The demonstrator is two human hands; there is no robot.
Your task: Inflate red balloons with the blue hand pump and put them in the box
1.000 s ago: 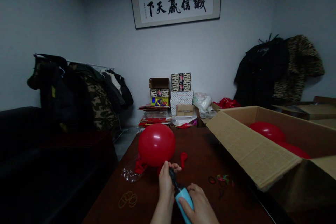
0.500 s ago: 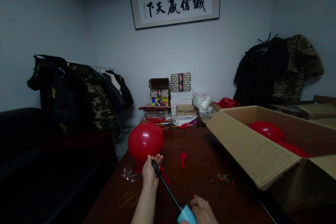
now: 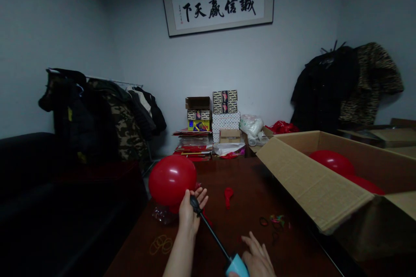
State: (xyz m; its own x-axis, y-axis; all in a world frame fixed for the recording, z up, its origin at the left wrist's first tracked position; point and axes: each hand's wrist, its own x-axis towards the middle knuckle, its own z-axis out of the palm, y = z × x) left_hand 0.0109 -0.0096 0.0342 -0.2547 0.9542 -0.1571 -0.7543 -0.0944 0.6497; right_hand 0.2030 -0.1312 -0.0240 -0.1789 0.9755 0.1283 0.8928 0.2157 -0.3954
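Observation:
A round, inflated red balloon (image 3: 172, 180) is above the table's left side, its neck hidden at my left hand (image 3: 192, 212). My left hand pinches it there against the black nozzle of a balloon pump (image 3: 213, 234), thumb pressed down and the other fingers loosely extended. From the nozzle, a thin black shaft slants down to the pump's light blue body. My right hand (image 3: 257, 257) is around that blue part at the bottom edge, some fingers stretched out beside it. Beyond the shaft lies a flat red balloon (image 3: 228, 197).
On the brown table (image 3: 247, 181) lie yellow rubber bands (image 3: 161, 244), a crumpled clear wrapper (image 3: 162, 215) and small coloured bands (image 3: 277, 220). An open cardboard box (image 3: 315, 186) with red balloons inside takes up the right side. Stacked boxes (image 3: 225, 117) stand behind.
The balloon has shifted left and slightly down and looks a little bigger. Both hands and the pump have moved slightly right, and my right fingers are more spread.

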